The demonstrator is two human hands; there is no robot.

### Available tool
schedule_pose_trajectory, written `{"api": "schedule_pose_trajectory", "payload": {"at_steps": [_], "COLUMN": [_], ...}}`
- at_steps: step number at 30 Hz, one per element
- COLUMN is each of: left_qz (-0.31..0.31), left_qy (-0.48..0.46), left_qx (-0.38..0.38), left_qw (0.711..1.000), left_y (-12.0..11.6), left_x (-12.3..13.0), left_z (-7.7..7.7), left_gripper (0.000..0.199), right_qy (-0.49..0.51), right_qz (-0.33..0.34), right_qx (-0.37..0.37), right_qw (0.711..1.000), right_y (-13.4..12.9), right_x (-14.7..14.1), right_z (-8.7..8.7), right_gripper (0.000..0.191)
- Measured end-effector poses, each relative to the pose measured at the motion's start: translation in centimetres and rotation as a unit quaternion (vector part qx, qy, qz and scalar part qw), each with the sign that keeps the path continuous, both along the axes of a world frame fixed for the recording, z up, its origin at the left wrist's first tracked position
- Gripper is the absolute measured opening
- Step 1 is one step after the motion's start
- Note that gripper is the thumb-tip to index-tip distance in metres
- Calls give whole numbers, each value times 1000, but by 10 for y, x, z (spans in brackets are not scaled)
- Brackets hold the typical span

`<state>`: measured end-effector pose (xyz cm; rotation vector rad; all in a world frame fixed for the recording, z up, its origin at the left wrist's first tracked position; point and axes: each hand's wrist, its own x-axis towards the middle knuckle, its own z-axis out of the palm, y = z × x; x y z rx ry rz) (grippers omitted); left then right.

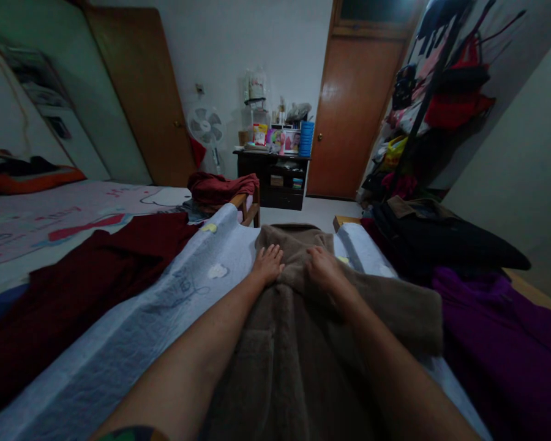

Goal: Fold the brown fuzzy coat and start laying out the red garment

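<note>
Coat [284, 343], brown, laid out on a pale sheet [165, 312]. From left: dark red cloth [96, 294]; left hand [269, 264], fingers spread flat near the coat's far end; right hand [325, 267], curled on the coat, any pinch impossible to tell; purple garment [500, 343].

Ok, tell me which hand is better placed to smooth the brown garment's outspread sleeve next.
Probably the right hand: it touches the brown garment on the side where the sleeve spreads. The left hand lies on the opposite side, farther from that sleeve.

Lt-blue cover [165, 324], brn coat [284, 349] atop, sleeve [404, 306] out R
</note>
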<state>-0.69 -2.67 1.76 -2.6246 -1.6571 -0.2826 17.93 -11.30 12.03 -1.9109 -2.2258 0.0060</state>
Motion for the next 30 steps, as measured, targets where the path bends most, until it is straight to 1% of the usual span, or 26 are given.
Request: {"api": "schedule_pose_trajectory", "payload": {"at_steps": [2, 4, 7, 9, 13, 16, 19, 22, 25, 30], "left_qz": [-1, 1, 13, 21, 40, 62, 70, 60, 36, -6], "left_qy": [0, -10, -41, -65, -107, -109, -84, -56, -35, -24], "left_qx": [-4, -6, -8, -1, 15, -3, -14, -9, -15, -27], "left_qw": [1000, 1000, 999, 998, 993, 992, 994, 997, 999, 999], "left_y": [0, 0, 0, 1, 5, 13, 24, 38, 51, 75], "left_x": [-1, -1, -3, -3, -3, -2, -1, -1, -1, -3], "left_z": [0, -1, -5, -8, -10, -9, -7, -5, 0, 7], "left_gripper": [54, 53, 55, 61, 75, 69, 63, 63, 61, 59], "right_qy": [74, 99, 87, 82, 87, 92, 96, 101, 109, 116], "right_qz": [29, 7, -29, -35, -38, -41, -47, -52, -56, -52], "right_qx": [33, 25, 41, 62, 72, 71, 68, 68, 73, 73], "right_qw": [996, 995, 995, 994, 993, 992, 992, 991, 990, 989], "right_y": [3, 3, -2, -5, -6, -5, -5, -5, -4, -4], "right_x": [-27, -44, -50, -47, -45, -47, -49, -49, -48, -47], "right_z": [-17, -35, -59, -69, -74, -74, -76, -80, -82, -81], "right_gripper": [40, 40, 37, 36, 37, 38, 39, 39, 39, 39]}}
